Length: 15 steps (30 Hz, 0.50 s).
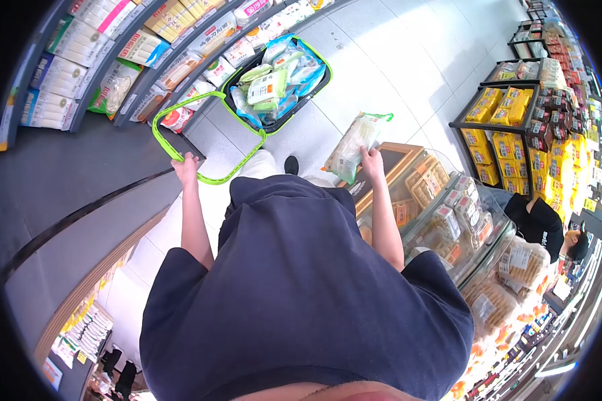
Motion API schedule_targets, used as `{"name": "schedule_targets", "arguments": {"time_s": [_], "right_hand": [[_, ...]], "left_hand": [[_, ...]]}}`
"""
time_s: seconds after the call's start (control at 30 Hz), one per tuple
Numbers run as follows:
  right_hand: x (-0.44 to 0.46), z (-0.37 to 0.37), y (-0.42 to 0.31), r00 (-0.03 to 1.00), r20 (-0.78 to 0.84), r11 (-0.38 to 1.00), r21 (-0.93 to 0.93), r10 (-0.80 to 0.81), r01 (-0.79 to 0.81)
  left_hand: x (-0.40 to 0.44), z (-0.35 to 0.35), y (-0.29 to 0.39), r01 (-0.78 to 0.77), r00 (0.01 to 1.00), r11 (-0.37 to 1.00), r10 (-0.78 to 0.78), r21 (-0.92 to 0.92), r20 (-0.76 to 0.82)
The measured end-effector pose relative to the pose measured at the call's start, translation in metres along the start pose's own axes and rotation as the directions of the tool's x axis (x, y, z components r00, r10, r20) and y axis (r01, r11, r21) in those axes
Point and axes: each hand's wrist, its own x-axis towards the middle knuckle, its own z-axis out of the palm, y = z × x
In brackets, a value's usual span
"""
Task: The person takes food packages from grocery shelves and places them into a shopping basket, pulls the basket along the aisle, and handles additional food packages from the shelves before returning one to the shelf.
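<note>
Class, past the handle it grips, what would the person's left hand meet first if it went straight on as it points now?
Probably the red-and-white packet ahead of the left hand, beyond the handle; their heights are hard to judge.

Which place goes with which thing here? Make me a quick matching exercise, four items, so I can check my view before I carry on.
Things:
1. Green handle
2. Clear bag with green edges
3. Yellow packs
4. Green and blue packages

Places:
A. On the black rack, on the right side of the view
B. In the grip of the left hand
C. Inside the basket
D. Held by the right hand

Right pairs: 1-B, 2-D, 3-A, 4-C.
</note>
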Motion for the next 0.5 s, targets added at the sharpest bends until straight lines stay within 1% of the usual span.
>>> {"name": "schedule_targets", "arguments": {"time_s": [0.03, 0.07, 0.1, 0.13, 0.2, 0.23, 0.3, 0.33, 0.37, 0.47, 0.5], "right_hand": [[0.007, -0.006, 0.001, 0.999, 0.021, 0.997, 0.073, 0.031, -0.033], [0.013, -0.01, 0.001, 0.997, 0.044, 0.987, 0.142, 0.062, -0.068], [0.021, -0.012, -0.001, 0.997, 0.051, 0.988, 0.141, 0.059, -0.066], [0.034, -0.013, -0.001, 0.997, 0.059, 0.99, 0.129, 0.043, -0.05], [0.061, -0.013, -0.001, 0.997, 0.072, 0.995, 0.094, 0.01, -0.017], [0.074, -0.013, -0.006, 0.997, 0.078, 0.996, 0.083, 0.008, -0.015], [0.099, -0.01, -0.017, 0.99, 0.14, 0.982, 0.19, -0.018, -0.008], [0.112, -0.01, -0.026, 0.986, 0.167, 0.995, 0.103, -0.013, -0.004], [0.122, -0.01, -0.034, 0.985, 0.172, 0.996, 0.094, -0.011, -0.006], [0.158, -0.005, -0.063, 0.956, 0.292, 0.987, 0.157, -0.018, -0.029], [0.168, -0.003, -0.067, 0.954, 0.298, 0.991, 0.135, -0.015, -0.026]], "left_hand": [[-0.002, 0.006, 0.005, -0.003, 1.0, 1.0, 0.003, 0.003, -0.008], [-0.003, 0.012, 0.009, -0.039, 0.999, 0.999, 0.038, 0.015, 0.021], [-0.003, 0.019, 0.013, -0.072, 0.996, 0.997, 0.071, 0.025, 0.05], [-0.005, 0.028, 0.019, -0.07, 0.997, 0.997, 0.069, 0.023, 0.042], [-0.009, 0.044, 0.029, -0.142, 0.99, 0.99, 0.142, -0.01, -0.015], [-0.012, 0.053, 0.034, -0.132, 0.991, 0.991, 0.132, -0.012, -0.022], [-0.014, 0.069, 0.045, -0.187, 0.97, 0.978, 0.199, 0.093, -0.143], [-0.014, 0.075, 0.053, -0.192, 0.965, 0.978, 0.204, 0.085, -0.165], [-0.012, 0.079, 0.059, -0.182, 0.966, 0.98, 0.194, 0.085, -0.169], [0.002, 0.089, 0.075, -0.157, 0.968, 0.984, 0.171, 0.089, -0.183], [0.004, 0.091, 0.077, -0.136, 0.97, 0.987, 0.15, 0.081, -0.192]]}}
